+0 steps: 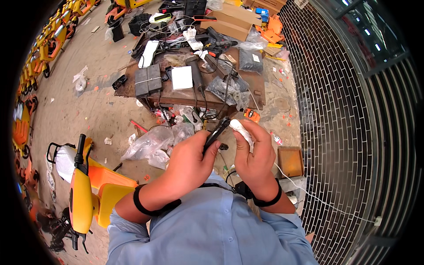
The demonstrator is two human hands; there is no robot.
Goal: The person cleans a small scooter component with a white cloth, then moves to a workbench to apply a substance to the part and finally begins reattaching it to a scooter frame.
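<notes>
In front of my chest, my left hand point(190, 157) is closed around a slim black part point(216, 134), its thumb lying along the near end. The part tilts up and to the right; its exact kind is unclear. My right hand point(255, 158) pinches a crumpled white wad point(240, 129), possibly tissue or cloth, between thumb and fingers. The top of the wad is right beside the upper tip of the black part; whether they touch I cannot tell. Below the hands' far side lies a clear plastic bag point(152, 145) on the ground.
Ahead stands a low, cluttered table point(172, 100) with a black box point(148, 80), a white square box point(182, 78), cables and plastic bags. A cardboard box point(232, 22) is behind. A yellow scooter point(81, 198) stands at left; a slatted shutter point(335, 110) runs along the right.
</notes>
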